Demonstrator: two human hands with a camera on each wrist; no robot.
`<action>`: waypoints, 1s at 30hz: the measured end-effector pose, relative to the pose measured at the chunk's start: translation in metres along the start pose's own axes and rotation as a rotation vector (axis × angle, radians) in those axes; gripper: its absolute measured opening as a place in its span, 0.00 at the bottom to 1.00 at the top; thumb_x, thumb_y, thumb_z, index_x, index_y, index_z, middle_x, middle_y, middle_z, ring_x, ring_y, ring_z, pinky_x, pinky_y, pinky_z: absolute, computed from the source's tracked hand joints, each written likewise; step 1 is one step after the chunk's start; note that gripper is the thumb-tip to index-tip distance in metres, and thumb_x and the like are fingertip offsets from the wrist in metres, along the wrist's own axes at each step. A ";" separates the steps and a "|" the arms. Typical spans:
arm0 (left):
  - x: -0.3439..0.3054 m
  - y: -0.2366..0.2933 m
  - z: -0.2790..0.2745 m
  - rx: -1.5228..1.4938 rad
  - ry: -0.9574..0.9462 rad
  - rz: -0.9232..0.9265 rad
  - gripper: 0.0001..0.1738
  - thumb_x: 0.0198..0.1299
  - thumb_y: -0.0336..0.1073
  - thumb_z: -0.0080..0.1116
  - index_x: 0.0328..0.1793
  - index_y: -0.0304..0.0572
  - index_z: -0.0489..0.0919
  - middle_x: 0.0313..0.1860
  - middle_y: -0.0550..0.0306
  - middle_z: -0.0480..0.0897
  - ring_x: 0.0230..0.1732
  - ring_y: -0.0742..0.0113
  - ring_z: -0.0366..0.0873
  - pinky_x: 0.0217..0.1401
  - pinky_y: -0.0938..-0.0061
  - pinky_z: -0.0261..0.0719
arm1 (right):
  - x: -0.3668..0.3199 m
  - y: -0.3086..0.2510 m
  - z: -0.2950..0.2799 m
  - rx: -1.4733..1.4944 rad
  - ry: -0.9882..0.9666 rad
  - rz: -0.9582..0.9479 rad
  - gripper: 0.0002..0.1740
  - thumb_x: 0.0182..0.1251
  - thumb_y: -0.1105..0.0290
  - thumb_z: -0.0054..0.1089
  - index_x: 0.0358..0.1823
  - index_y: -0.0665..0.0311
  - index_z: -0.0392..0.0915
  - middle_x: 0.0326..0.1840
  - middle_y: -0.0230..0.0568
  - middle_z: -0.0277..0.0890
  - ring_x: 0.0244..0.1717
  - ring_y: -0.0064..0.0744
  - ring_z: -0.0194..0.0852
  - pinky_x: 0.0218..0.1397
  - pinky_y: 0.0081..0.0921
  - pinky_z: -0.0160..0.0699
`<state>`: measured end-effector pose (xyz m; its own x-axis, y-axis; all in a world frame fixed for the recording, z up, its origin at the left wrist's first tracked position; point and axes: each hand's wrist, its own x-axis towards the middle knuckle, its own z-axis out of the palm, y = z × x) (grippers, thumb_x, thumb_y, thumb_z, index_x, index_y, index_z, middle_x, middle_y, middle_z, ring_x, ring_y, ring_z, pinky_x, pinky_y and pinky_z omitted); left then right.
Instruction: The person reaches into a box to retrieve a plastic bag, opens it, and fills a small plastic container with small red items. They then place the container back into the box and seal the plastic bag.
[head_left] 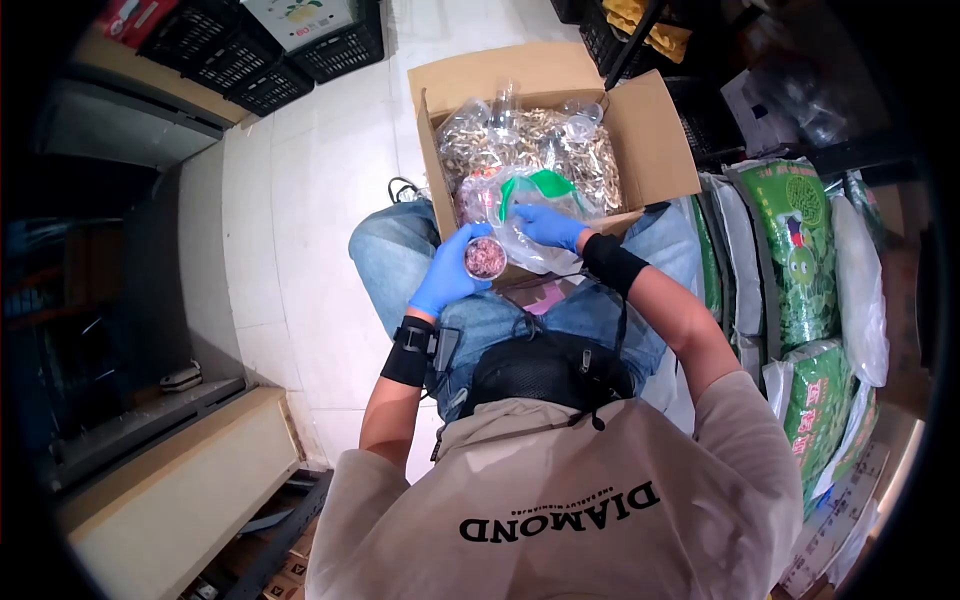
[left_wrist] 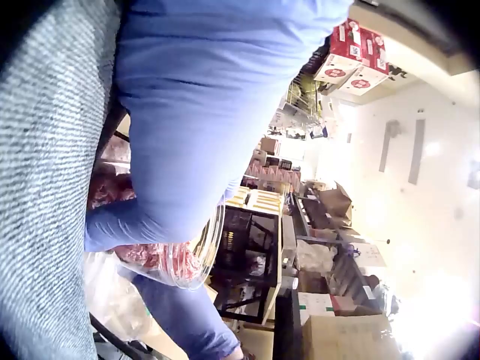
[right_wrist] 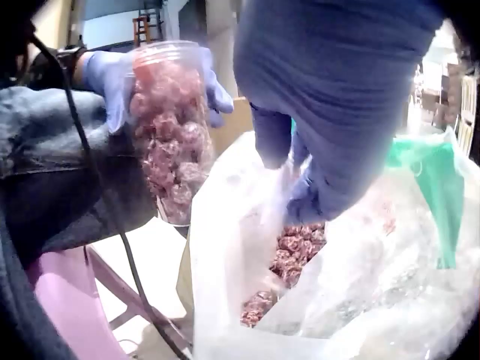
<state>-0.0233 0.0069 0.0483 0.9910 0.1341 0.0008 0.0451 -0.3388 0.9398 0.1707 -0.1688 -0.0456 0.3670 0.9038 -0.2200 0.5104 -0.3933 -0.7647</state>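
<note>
My blue-gloved left hand (head_left: pixel 447 275) grips a clear plastic jar (head_left: pixel 486 258) with its mouth facing up. In the right wrist view the jar (right_wrist: pixel 172 135) is filled close to the rim with wrinkled, reddish dried fruit. A translucent plastic bag (right_wrist: pixel 232 255) with a green band (right_wrist: pixel 442 187) lies open over the near side of the carton, beside the jar. More of the same dried fruit (right_wrist: pixel 300 251) shows inside it. At the bag's mouth, my gloved right hand (head_left: pixel 548 226) pinches the film between curled fingers; the fingertips are partly hidden.
An open cardboard carton (head_left: pixel 655 135) stands in front of my knees, holding shredded filler (head_left: pixel 595 165) and clear empty jars (head_left: pixel 505 120). Green printed sacks (head_left: pixel 795 250) are stacked at the right. Black crates (head_left: pixel 340 50) stand at the far left. A cable (right_wrist: pixel 97 172) hangs by the legs.
</note>
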 end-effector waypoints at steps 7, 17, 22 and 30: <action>-0.005 0.005 -0.003 -0.029 -0.017 -0.014 0.39 0.37 0.27 0.78 0.61 0.39 0.75 0.56 0.52 0.82 0.59 0.62 0.80 0.66 0.68 0.76 | 0.027 0.023 -0.003 1.214 -0.425 0.311 0.12 0.68 0.75 0.56 0.51 0.64 0.79 0.39 0.36 0.80 0.36 0.32 0.80 0.34 0.29 0.80; 0.000 0.001 -0.004 -0.065 0.029 -0.022 0.39 0.35 0.26 0.76 0.61 0.40 0.75 0.55 0.49 0.82 0.59 0.58 0.81 0.64 0.67 0.77 | 0.052 0.041 0.035 -0.276 0.063 0.026 0.12 0.63 0.69 0.55 0.42 0.67 0.81 0.32 0.52 0.83 0.32 0.53 0.82 0.37 0.44 0.79; 0.001 -0.003 -0.004 -0.064 0.033 -0.036 0.40 0.35 0.25 0.76 0.62 0.40 0.75 0.57 0.51 0.82 0.61 0.59 0.80 0.66 0.68 0.76 | 0.059 0.055 0.055 -0.405 0.218 0.046 0.18 0.68 0.59 0.52 0.45 0.64 0.82 0.42 0.54 0.84 0.40 0.56 0.82 0.47 0.47 0.78; 0.002 -0.010 -0.001 -0.082 0.017 -0.027 0.42 0.33 0.25 0.78 0.62 0.40 0.75 0.58 0.51 0.81 0.62 0.58 0.79 0.68 0.66 0.76 | 0.061 0.035 0.039 -0.405 -0.011 0.230 0.27 0.76 0.54 0.40 0.64 0.66 0.73 0.64 0.62 0.75 0.63 0.58 0.74 0.69 0.46 0.69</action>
<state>-0.0222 0.0114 0.0394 0.9872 0.1580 -0.0197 0.0604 -0.2572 0.9645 0.1809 -0.1208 -0.1095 0.4987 0.7866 -0.3642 0.6805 -0.6155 -0.3977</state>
